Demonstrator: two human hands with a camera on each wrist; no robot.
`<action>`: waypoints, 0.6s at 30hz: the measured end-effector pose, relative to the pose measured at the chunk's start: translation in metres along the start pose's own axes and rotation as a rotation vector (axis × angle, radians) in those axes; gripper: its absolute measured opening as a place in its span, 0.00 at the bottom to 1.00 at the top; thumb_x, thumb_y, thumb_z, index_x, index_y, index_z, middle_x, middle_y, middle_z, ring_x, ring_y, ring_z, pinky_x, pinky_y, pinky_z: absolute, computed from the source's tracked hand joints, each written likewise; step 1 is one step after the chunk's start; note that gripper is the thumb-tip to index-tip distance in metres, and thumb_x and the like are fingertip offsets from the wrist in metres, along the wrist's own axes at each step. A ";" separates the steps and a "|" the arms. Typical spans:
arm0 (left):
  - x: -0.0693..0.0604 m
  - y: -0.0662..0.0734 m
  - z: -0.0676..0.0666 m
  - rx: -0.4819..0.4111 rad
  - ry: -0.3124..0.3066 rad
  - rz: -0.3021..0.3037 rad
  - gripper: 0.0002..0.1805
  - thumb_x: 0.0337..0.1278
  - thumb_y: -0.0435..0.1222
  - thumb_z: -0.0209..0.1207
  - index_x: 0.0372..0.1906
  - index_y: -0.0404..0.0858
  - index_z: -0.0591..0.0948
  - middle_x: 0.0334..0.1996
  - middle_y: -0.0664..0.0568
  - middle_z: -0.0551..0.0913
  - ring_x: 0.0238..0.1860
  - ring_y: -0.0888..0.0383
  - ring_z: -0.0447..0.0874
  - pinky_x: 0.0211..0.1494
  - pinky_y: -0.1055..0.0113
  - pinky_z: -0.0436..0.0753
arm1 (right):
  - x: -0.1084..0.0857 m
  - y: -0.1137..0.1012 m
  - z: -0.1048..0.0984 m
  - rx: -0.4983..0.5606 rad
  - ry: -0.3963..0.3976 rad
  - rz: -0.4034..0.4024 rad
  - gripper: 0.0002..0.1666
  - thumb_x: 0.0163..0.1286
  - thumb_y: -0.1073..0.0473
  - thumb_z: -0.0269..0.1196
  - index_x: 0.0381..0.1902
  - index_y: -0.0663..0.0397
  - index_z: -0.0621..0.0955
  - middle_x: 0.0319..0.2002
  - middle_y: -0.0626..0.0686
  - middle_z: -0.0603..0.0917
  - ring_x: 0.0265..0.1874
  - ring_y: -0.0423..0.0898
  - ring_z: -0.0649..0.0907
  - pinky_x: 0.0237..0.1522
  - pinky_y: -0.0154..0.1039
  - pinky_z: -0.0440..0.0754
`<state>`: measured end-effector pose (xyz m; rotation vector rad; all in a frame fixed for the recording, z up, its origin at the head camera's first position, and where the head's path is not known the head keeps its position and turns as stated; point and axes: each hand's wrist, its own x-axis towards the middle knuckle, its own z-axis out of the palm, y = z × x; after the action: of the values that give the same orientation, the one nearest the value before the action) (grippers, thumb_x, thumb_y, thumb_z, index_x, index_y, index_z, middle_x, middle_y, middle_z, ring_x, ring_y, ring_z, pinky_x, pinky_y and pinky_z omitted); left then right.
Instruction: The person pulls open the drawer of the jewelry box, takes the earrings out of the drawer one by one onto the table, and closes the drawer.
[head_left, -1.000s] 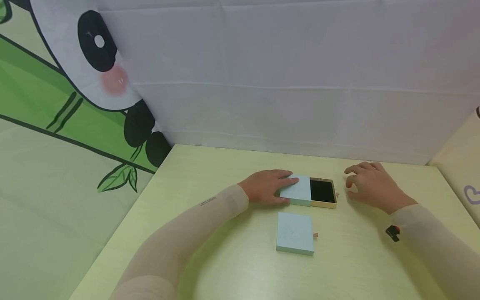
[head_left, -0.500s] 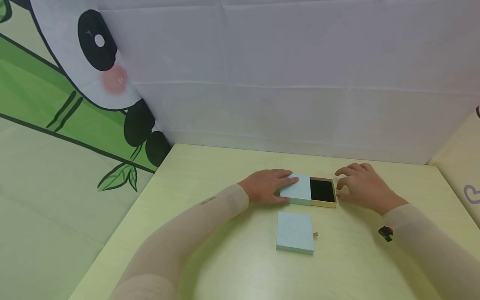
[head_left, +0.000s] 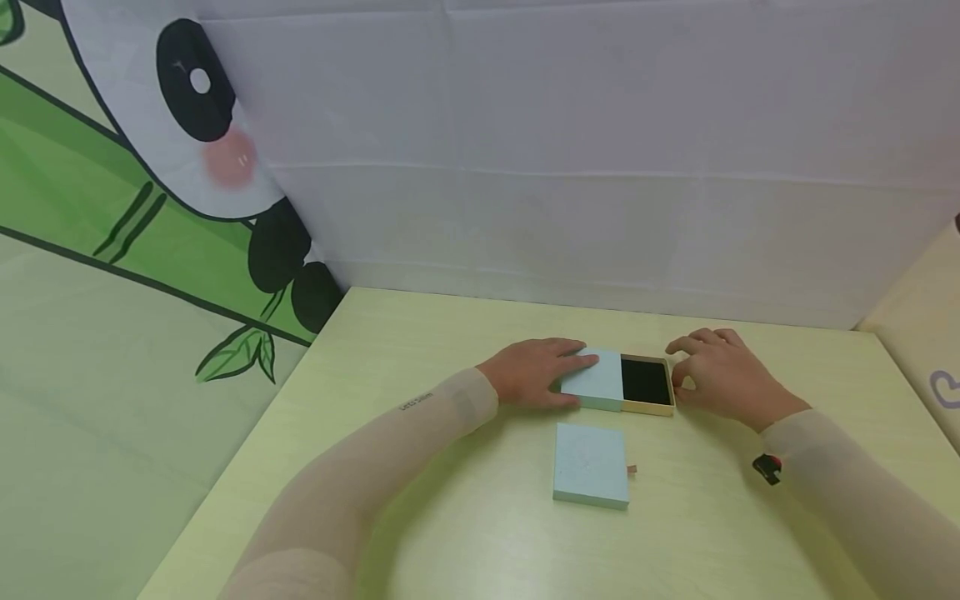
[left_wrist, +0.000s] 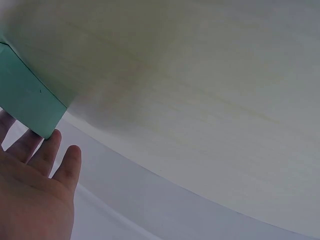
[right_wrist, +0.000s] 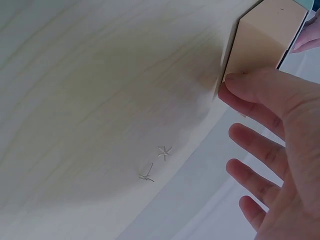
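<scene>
A pale blue box sleeve (head_left: pixel 597 385) lies on the table with its tan-edged, black-lined drawer (head_left: pixel 647 382) partly out to the right. My left hand (head_left: pixel 528 372) rests over the sleeve's left end, fingers spread and fairly straight; in the left wrist view its fingertips touch the sleeve's edge (left_wrist: pixel 32 92). At the drawer's right end, my right hand (head_left: pixel 727 379) pinches with thumb and index finger where the pull tab was seen earlier; its fingers hide the tab. In the right wrist view the pinch meets the drawer's tan end (right_wrist: pixel 262 42).
A second pale blue box (head_left: pixel 590 465), with a small brown tab on its right, lies closed nearer me on the table (head_left: pixel 450 517). Behind stands a white cloth backdrop (head_left: pixel 562 208). Two thin star-shaped marks (right_wrist: pixel 165 152) show in the right wrist view.
My right hand has moved left from beside the drawer to its right end, thumb and index finger closing there. My left hand and both boxes have stayed in place.
</scene>
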<state>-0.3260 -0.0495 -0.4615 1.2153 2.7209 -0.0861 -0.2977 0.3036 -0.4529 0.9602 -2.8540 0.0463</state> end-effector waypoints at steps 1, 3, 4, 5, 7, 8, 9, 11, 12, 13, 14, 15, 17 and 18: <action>0.000 0.000 0.000 -0.001 0.000 0.000 0.45 0.89 0.67 0.56 0.99 0.61 0.60 0.98 0.54 0.63 0.98 0.53 0.63 0.99 0.54 0.70 | 0.000 0.000 0.000 0.000 0.002 0.000 0.11 0.68 0.58 0.86 0.29 0.34 0.96 0.63 0.59 0.95 0.69 0.67 0.87 0.72 0.74 0.82; 0.000 0.000 0.000 -0.003 0.001 -0.001 0.45 0.89 0.67 0.56 0.99 0.61 0.60 0.98 0.54 0.63 0.98 0.53 0.64 0.99 0.54 0.70 | 0.000 -0.001 0.001 0.000 0.009 -0.003 0.11 0.68 0.58 0.87 0.29 0.35 0.96 0.63 0.60 0.95 0.69 0.68 0.88 0.71 0.74 0.83; 0.000 0.000 0.000 -0.003 0.002 -0.001 0.45 0.89 0.67 0.56 0.99 0.61 0.60 0.98 0.54 0.63 0.98 0.52 0.64 0.99 0.54 0.70 | 0.000 -0.001 0.001 0.000 0.011 -0.004 0.11 0.68 0.59 0.86 0.29 0.35 0.96 0.63 0.60 0.95 0.69 0.67 0.88 0.71 0.73 0.83; 0.001 0.000 0.000 -0.004 0.002 -0.001 0.45 0.89 0.67 0.56 0.99 0.61 0.60 0.98 0.54 0.63 0.98 0.52 0.64 0.99 0.54 0.70 | 0.001 0.000 0.001 0.001 0.013 -0.004 0.11 0.68 0.59 0.87 0.30 0.35 0.96 0.63 0.60 0.95 0.69 0.67 0.88 0.71 0.73 0.83; 0.001 -0.001 0.000 -0.004 0.004 -0.002 0.45 0.89 0.67 0.57 0.98 0.61 0.60 0.98 0.54 0.63 0.97 0.52 0.64 0.99 0.54 0.70 | 0.001 0.000 0.001 0.004 0.012 -0.004 0.11 0.68 0.59 0.86 0.30 0.36 0.96 0.64 0.60 0.95 0.69 0.67 0.88 0.71 0.73 0.83; 0.002 -0.001 0.001 -0.004 0.004 -0.003 0.45 0.89 0.67 0.57 0.98 0.61 0.60 0.98 0.54 0.64 0.97 0.52 0.64 0.98 0.54 0.70 | 0.002 0.001 0.002 0.005 0.012 -0.004 0.11 0.68 0.58 0.86 0.29 0.36 0.96 0.64 0.60 0.95 0.69 0.67 0.88 0.71 0.73 0.83; 0.002 -0.001 0.001 -0.004 0.004 -0.003 0.45 0.89 0.67 0.57 0.98 0.61 0.60 0.98 0.54 0.63 0.97 0.53 0.64 0.98 0.54 0.70 | 0.002 0.000 0.001 0.005 0.012 -0.003 0.11 0.68 0.58 0.86 0.30 0.35 0.96 0.64 0.59 0.95 0.69 0.66 0.88 0.71 0.73 0.83; 0.002 -0.001 0.001 -0.007 0.004 -0.005 0.45 0.89 0.67 0.57 0.98 0.62 0.60 0.98 0.54 0.63 0.97 0.53 0.64 0.98 0.54 0.70 | 0.002 0.001 0.002 0.006 0.013 -0.006 0.11 0.68 0.58 0.86 0.29 0.35 0.96 0.64 0.59 0.95 0.69 0.66 0.88 0.71 0.73 0.83; 0.002 -0.001 0.001 -0.007 0.004 -0.006 0.45 0.89 0.67 0.57 0.98 0.61 0.60 0.98 0.54 0.63 0.97 0.53 0.64 0.99 0.54 0.70 | 0.003 0.001 0.002 0.007 0.016 -0.009 0.11 0.68 0.58 0.86 0.29 0.36 0.96 0.63 0.60 0.95 0.68 0.66 0.88 0.71 0.73 0.83; 0.002 -0.001 0.001 -0.007 0.004 -0.006 0.45 0.89 0.67 0.57 0.98 0.61 0.60 0.98 0.54 0.63 0.98 0.53 0.64 0.99 0.54 0.70 | 0.003 0.002 0.002 0.006 0.018 -0.011 0.11 0.68 0.58 0.86 0.29 0.35 0.96 0.63 0.59 0.95 0.68 0.66 0.88 0.70 0.73 0.83; 0.002 -0.001 0.001 -0.008 0.003 -0.005 0.45 0.89 0.67 0.57 0.98 0.61 0.60 0.98 0.54 0.63 0.98 0.52 0.64 0.99 0.54 0.70 | 0.003 0.002 0.002 0.007 0.019 -0.012 0.11 0.68 0.58 0.86 0.29 0.35 0.96 0.63 0.59 0.95 0.68 0.66 0.88 0.70 0.73 0.83; 0.002 -0.001 0.001 -0.008 0.003 -0.005 0.45 0.89 0.67 0.57 0.98 0.61 0.60 0.98 0.54 0.63 0.98 0.52 0.64 0.99 0.54 0.70 | 0.003 0.002 0.002 0.007 0.020 -0.012 0.11 0.68 0.58 0.86 0.29 0.36 0.96 0.63 0.59 0.95 0.68 0.66 0.88 0.70 0.73 0.83; 0.003 -0.001 0.001 -0.009 0.002 -0.006 0.45 0.89 0.67 0.57 0.98 0.61 0.60 0.98 0.54 0.63 0.98 0.53 0.63 0.99 0.54 0.70 | 0.004 0.002 0.002 0.008 0.018 -0.012 0.11 0.69 0.59 0.86 0.30 0.36 0.96 0.63 0.59 0.95 0.68 0.66 0.88 0.71 0.73 0.83; 0.003 -0.001 0.001 -0.009 0.001 -0.006 0.45 0.89 0.67 0.57 0.98 0.61 0.60 0.98 0.54 0.63 0.98 0.53 0.63 0.99 0.54 0.70 | 0.004 0.002 0.002 0.008 0.016 -0.012 0.11 0.69 0.59 0.86 0.30 0.36 0.96 0.64 0.59 0.95 0.68 0.66 0.88 0.71 0.73 0.83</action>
<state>-0.3285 -0.0483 -0.4627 1.2053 2.7223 -0.0740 -0.3021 0.3024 -0.4543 0.9744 -2.8349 0.0640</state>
